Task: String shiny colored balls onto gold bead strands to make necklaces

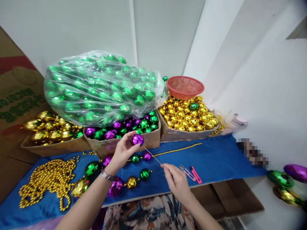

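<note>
Between the thumb and fingers of my left hand (124,150) is a shiny purple faceted ball (137,140). My right hand (174,179) pinches a thin needle (153,155), whose far tip points up and left at the ball. Whether the tip has entered the ball I cannot tell. Below my hands lies a strand of large balls in green (91,168), gold (131,182) and purple (115,187), partly hidden by my left forearm. A gold bead chain (178,149) stretches to the right behind the needle.
Boxes of gold balls (184,116) and mixed purple and green balls (144,124) line the back, under a plastic bag of green balls (100,86). A red basket (185,89) rests on the gold ones. Pink snips (188,173), a pink cutter (196,175) and piled gold beads (48,180) lie on blue cloth.
</note>
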A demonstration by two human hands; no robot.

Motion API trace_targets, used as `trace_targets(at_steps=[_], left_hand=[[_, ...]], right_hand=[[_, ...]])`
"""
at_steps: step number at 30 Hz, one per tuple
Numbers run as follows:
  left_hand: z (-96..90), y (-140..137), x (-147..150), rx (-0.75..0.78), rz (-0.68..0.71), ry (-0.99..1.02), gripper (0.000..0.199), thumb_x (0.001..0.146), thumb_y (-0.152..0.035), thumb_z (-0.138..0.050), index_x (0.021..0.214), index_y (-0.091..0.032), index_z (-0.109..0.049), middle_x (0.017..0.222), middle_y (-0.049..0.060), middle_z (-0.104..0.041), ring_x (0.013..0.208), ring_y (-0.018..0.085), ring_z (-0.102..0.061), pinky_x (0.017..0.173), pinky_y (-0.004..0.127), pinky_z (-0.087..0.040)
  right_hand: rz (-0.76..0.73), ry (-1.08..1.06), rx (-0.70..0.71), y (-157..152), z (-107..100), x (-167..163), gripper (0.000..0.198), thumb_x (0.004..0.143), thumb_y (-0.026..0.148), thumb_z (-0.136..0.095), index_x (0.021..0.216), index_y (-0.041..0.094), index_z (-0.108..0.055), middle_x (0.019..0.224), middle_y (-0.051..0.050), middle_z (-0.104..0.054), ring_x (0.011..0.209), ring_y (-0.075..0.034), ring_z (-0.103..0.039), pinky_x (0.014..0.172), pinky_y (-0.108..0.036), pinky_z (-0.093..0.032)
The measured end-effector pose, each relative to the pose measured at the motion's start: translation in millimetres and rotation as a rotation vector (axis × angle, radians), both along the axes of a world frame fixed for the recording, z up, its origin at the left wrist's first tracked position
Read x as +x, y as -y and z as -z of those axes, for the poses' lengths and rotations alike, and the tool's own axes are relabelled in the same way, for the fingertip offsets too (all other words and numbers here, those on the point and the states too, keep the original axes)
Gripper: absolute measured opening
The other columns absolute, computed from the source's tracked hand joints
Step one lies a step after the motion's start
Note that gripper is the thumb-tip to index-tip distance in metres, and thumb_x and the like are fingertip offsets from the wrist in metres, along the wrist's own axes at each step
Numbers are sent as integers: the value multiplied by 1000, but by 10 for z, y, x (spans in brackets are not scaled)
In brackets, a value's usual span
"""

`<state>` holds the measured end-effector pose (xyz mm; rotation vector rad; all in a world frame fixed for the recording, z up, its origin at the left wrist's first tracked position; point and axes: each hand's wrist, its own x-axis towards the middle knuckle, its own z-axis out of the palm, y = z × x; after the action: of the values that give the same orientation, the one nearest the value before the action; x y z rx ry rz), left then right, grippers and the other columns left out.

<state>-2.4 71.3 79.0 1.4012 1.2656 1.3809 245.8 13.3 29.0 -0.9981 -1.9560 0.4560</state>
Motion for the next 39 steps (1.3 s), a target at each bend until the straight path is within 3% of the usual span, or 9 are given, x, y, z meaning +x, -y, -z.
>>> trace_targets(at_steps=[2, 6, 10, 16, 21, 25, 32, 39], left_hand=[[62, 188, 38, -40, -6, 90, 56, 73, -33, -75, 124, -20, -55, 113, 8, -65, 97, 21, -63, 85, 34, -52], [150, 380, 31, -68, -19, 73, 55, 72, -31, -76, 123, -21, -57, 113, 8, -65, 98, 21, -63, 87, 35, -53], [196, 448, 8, -103, -41, 120, 55, 73, -32, -75, 124, -21, -57, 115, 8, -64, 102, 22, -62, 87, 34, -52], [265, 498, -9, -68, -104, 28, 55, 69, -30, -78, 120, -22, -61, 119, 9, -62, 106, 24, -60, 87, 34, -52], [248, 536, 30, -270, -6, 582, 46, 84, -39, -64, 127, -26, -54, 107, 6, -67, 85, 18, -67, 72, 32, -57], [293, 551, 46, -398, -35, 838, 33, 88, -39, -58, 117, -23, -59, 104, 5, -70, 84, 18, -70, 76, 33, -59], [345, 600, 29, -468, -79, 1032, 20, 86, -33, -63, 101, -20, -63, 101, 3, -73, 93, 19, -70, 84, 33, -58], [316, 606, 38, -473, -51, 1017, 27, 87, -40, -59, 101, -18, -63, 100, 6, -72, 94, 21, -69, 81, 32, -58]], right_hand=[[-14, 22, 16, 29, -8, -26, 22, 97, 16, -42, 108, 20, -61, 93, -7, -72, 85, -18, -68, 74, -30, -54], [-38, 85, 39, 91, -17, -45, 24, 97, 15, -41, 109, 19, -60, 91, -7, -71, 82, -18, -68, 73, -31, -54], [-35, 110, 41, 123, -15, -40, 24, 97, 15, -40, 110, 19, -60, 91, -7, -71, 81, -18, -67, 72, -30, -53], [-39, 147, 55, 125, 34, -50, 24, 97, 15, -40, 110, 20, -60, 93, -7, -71, 82, -19, -68, 73, -31, -54], [-39, 152, 44, 140, 81, -50, 24, 96, 14, -42, 111, 19, -59, 91, -7, -70, 80, -19, -67, 72, -31, -53], [-50, 141, 51, 166, 105, -44, 24, 96, 14, -42, 111, 20, -60, 91, -6, -71, 81, -19, -68, 72, -31, -54], [-64, 160, 41, 210, 153, -48, 24, 96, 14, -41, 111, 20, -59, 93, -7, -71, 82, -19, -68, 73, -31, -54], [-71, 181, 60, 263, 155, -48, 24, 95, 12, -42, 110, 20, -59, 91, -6, -71, 80, -19, -68, 71, -31, -54]])
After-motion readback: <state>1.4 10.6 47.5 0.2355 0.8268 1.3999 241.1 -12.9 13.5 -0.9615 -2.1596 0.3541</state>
